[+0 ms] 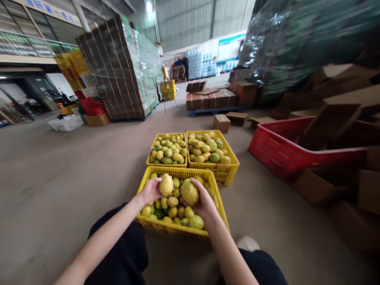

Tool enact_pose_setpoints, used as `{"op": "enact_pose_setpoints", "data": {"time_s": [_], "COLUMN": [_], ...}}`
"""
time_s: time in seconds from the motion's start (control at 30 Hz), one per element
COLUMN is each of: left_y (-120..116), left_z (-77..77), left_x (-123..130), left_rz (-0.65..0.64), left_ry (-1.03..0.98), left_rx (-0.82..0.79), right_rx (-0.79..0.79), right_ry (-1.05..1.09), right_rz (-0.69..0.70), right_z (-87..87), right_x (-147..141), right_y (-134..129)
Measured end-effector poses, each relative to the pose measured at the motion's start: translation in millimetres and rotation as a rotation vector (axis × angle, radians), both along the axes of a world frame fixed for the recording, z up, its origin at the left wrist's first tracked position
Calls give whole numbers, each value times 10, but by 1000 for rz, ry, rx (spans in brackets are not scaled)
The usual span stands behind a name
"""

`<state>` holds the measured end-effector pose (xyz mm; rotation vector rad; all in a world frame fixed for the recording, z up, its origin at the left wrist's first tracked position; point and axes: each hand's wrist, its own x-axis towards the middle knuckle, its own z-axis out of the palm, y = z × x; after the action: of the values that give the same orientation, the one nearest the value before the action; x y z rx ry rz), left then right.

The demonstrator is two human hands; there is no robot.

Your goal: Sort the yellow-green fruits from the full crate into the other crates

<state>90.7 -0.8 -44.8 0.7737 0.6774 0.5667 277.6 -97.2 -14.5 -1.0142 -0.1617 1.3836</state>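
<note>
My left hand (151, 191) grips a pale yellow lemon (166, 185), fingers round its left side. Held in my right hand (204, 201) is a larger greenish-yellow lemon (190, 192). Both fruits are raised over the near yellow crate (178, 228), a short gap between them. Below them in that crate lie many loose lemons (173, 202), mostly yellow, a few dark green. My hands and the held fruits hide part of the crate's contents.
Two more yellow crates of lemons, a left one (167, 166) and a right one (221, 168), stand just beyond. A red crate (279, 156) with cardboard is at the right. Flat cartons (222, 99) lie on a blue pallet (215, 111); a wrapped stack (118, 71) rises left.
</note>
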Motion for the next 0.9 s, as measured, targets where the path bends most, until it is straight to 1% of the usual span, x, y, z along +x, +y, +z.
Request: {"op": "enact_pose_setpoints", "data": {"time_s": [0.07,0.1,0.17,0.2,0.23,0.3,0.37,0.43,0.5,0.57,0.67,0.77,0.9], "left_y": [-138,-202,-310,-353,-387,-428,-434,-415,-384,-360,-358,-391,-419], "left_z": [-16,-52,-134,-162,-173,-143,-67,11,54,53,14,-1,41], "left_x": [-17,1,69,108,144,191,197,173,138,110,103,140,216], "left_rz": [52,102,250,278,272,235,258,345,423,458,448,435,489], "left_ry": [-73,-73,-32,-29,-45,-96,-158,-208,-232,-235,-227,-224,-169], "left_rx": [-88,-126,-239,-304,-355,-414,-423,-432,-458,-475,-469,-463,-456], "right_rx": [-92,-123,-158,-169,-180,-193,-215,-236,-240,-229,-175,-140,-200], "right_ry": [23,28,39,52,72,116,145,140,112,82,13,-23,80], "right_rz": [70,97,129,135,146,156,144,114,89,78,63,46,76], "right_z": [-7,-12,-36,-55,-76,-116,-147,-171,-200,-237,-278,-240,-108], "right_x": [-114,-162,-231,-249,-258,-258,-251,-252,-264,-283,-323,-372,-415], "right_y": [-42,-72,-123,-135,-133,-95,-38,1,11,3,-15,-28,-37]}}
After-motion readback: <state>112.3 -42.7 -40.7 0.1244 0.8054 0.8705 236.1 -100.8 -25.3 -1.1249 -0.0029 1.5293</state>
